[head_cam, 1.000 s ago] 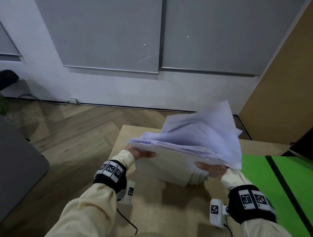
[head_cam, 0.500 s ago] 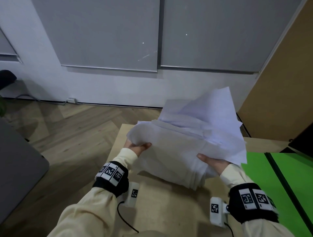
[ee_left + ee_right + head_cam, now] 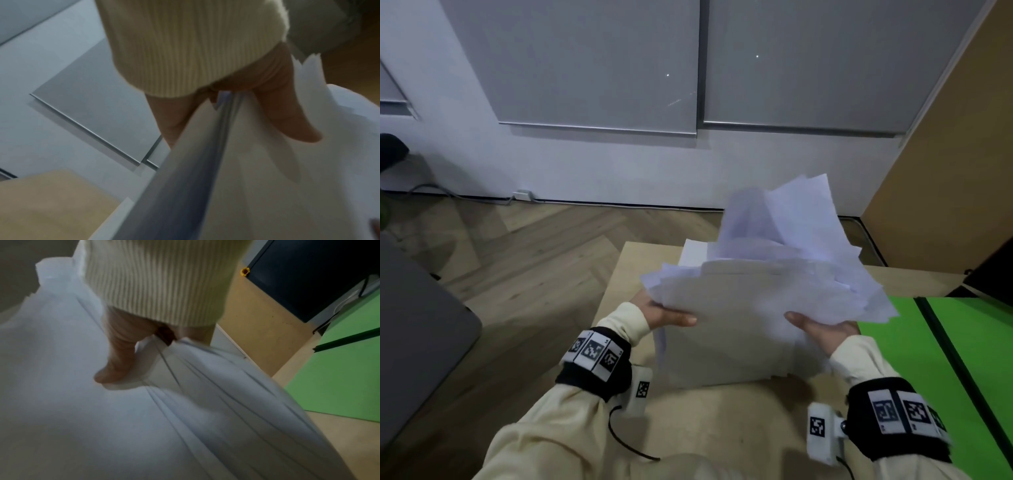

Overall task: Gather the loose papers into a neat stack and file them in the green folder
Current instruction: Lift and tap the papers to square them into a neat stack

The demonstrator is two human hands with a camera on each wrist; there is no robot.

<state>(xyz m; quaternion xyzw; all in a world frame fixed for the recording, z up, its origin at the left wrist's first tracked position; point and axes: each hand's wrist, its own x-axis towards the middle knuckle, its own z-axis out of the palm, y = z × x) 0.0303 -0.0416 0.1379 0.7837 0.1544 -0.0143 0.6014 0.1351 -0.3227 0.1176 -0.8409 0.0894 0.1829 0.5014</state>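
Observation:
A loose bundle of white papers stands tilted up on its lower edge on the light wooden table, sheets fanning out unevenly at the top. My left hand grips the bundle's left side, thumb on the near face. My right hand grips the right side the same way. In the left wrist view the thumb lies on the papers; in the right wrist view the thumb presses the sheets. The green folder lies open on the table to the right, also seen as the folder.
The table's left edge drops to a herringbone wood floor. A grey surface sits at the far left. A brown panel and a dark object stand at the back right. A white wall with grey blinds is behind.
The bundle has been tipped from nearly flat in the air to standing steeply on its lower edge on the table; both hands kept their hold and turned with it.

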